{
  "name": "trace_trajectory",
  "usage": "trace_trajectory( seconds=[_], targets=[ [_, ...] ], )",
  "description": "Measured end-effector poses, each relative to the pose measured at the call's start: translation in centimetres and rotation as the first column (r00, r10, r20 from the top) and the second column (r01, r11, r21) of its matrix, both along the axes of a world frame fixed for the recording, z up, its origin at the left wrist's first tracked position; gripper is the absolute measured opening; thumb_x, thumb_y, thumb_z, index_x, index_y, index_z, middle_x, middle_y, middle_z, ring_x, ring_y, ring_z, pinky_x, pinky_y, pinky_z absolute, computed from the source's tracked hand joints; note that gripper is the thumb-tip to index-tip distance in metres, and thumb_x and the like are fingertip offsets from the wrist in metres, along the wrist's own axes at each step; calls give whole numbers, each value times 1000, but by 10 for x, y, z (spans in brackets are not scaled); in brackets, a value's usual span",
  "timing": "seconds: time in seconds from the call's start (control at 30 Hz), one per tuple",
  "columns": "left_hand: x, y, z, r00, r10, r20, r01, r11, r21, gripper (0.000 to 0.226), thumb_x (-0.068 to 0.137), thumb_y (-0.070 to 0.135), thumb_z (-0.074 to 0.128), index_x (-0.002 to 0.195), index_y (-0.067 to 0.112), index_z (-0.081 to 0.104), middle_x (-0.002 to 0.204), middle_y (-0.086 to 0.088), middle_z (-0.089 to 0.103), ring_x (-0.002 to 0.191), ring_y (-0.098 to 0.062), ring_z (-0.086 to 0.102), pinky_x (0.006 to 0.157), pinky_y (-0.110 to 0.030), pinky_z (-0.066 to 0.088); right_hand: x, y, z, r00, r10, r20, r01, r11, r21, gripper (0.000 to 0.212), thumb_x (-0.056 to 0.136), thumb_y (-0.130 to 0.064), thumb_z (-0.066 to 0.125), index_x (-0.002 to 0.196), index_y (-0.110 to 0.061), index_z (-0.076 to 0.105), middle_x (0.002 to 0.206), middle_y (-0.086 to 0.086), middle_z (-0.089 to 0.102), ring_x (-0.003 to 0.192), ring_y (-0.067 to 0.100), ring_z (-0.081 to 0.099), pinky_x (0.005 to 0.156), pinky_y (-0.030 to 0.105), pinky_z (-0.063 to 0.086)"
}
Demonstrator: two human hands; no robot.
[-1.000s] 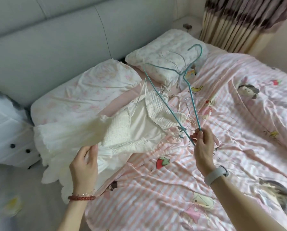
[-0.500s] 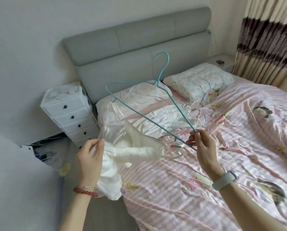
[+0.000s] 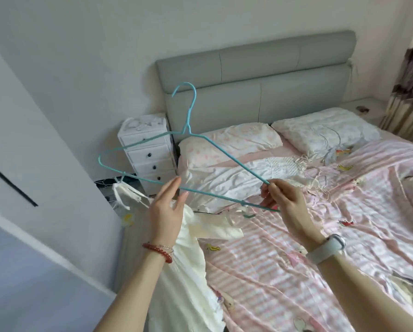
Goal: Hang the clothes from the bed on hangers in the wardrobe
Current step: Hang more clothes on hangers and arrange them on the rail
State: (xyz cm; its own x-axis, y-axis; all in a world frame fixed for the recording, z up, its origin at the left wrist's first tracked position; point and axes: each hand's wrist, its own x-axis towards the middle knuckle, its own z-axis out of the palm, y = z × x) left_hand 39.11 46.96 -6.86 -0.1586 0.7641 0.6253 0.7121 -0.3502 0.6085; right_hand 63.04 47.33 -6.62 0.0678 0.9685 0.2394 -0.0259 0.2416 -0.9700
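Dress (image 3: 188, 255): cream, soft, light, limp; hangs by straps from hanger (image 3: 188, 149), off bed's (image 3: 296, 271) left edge. Straps thin, likely to slip off the notches; best handled by hanger wire, not cloth. Hanger: thin teal wire, stiff but springy; hook up, long bar slanting from upper left down to right. Right hand (image 3: 284, 202) grip pinched on hanger's right corner. Left hand (image 3: 167, 212) grip apart, fingers straight, beside bar, holding nothing. More white clothes (image 3: 248, 173) lie near pillows (image 3: 236, 140). Drawers (image 3: 150, 154) beside headboard.
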Motion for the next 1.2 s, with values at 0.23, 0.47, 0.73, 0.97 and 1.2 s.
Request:
trace_trajectory(
  seconds=[0.23,0.47,0.73,0.97,1.2],
  targets=[
    [-13,-62,-3,990,-106,-93,96,989,-108,15,83,10,66,97,11,73,88,-1,67,76,-17,64,68,-30,47,-17,-51,2,996,91,-23,-91,996,-2,31,93,5,38,73,-7,57,64,9,53,47,3,54,50,14,46],
    [-15,-158,-30,998,-43,51,54,971,-233,8,81,10,68,86,10,74,81,7,57,75,-9,56,69,-28,44,-15,-127,-7,947,288,141,-261,948,-183,31,86,13,35,66,0,55,60,11,54,46,13,54,48,22,45],
    [18,-219,-66,987,-155,43,160,930,-331,11,82,15,68,91,14,75,77,8,55,68,0,48,66,-24,42,-12,-159,-15,703,348,620,-254,938,-238,14,93,-16,49,95,-5,57,57,5,49,45,15,38,43,19,29],
    [6,-259,-86,988,-48,146,98,927,-361,7,79,8,70,84,9,75,77,4,60,69,-7,57,69,-24,43,-34,-192,-26,679,396,619,-337,916,-217,16,94,-7,47,78,-5,52,55,1,44,42,3,38,44,12,29],
    [-63,-328,-72,954,199,223,-127,945,-300,14,73,-1,73,86,3,74,85,-6,61,75,-9,60,76,-30,50,-118,-209,-14,485,541,688,-636,757,-147,16,95,-16,46,86,-9,57,56,-7,46,51,7,43,59,26,37]
  ],
)
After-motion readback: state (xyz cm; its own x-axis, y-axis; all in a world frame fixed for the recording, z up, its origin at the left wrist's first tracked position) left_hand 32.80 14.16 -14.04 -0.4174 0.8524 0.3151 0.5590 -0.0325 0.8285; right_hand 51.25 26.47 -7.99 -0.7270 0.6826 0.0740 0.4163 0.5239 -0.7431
